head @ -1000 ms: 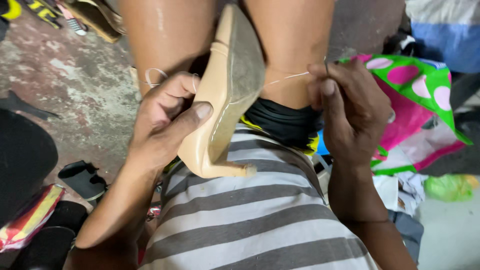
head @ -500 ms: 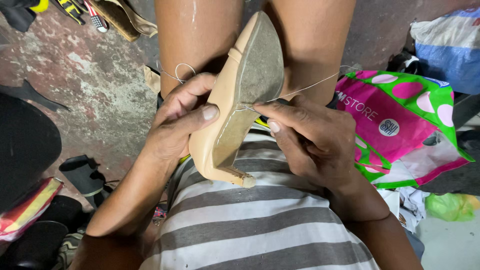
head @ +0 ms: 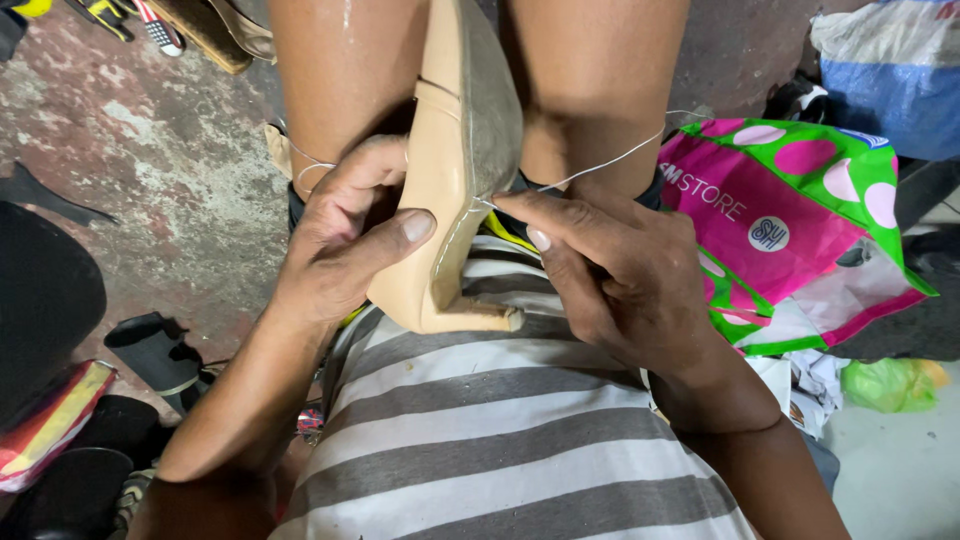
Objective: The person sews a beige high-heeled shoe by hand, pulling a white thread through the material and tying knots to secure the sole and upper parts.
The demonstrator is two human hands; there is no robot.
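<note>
A beige high-heeled shoe (head: 455, 180) stands sole-side right between my knees, its heel resting on my striped shirt (head: 500, 440). My left hand (head: 345, 235) grips the shoe's upper from the left, thumb pressed on the side. My right hand (head: 610, 275) pinches a thin white thread (head: 610, 160) at the seam between sole and upper, fingertips touching the shoe's edge. The thread runs up and right over my right knee, and a loop of it shows by my left knee.
A pink and green plastic bag (head: 790, 230) lies at the right, a blue and white sack (head: 890, 70) behind it. Dark shoe parts (head: 160, 350) and a black seat (head: 45, 300) sit at the left on stained concrete floor (head: 150, 170).
My right hand has come in from the right to the shoe's sole edge, holding the thread close against the seam. The shoe now stands more upright between the knees.
</note>
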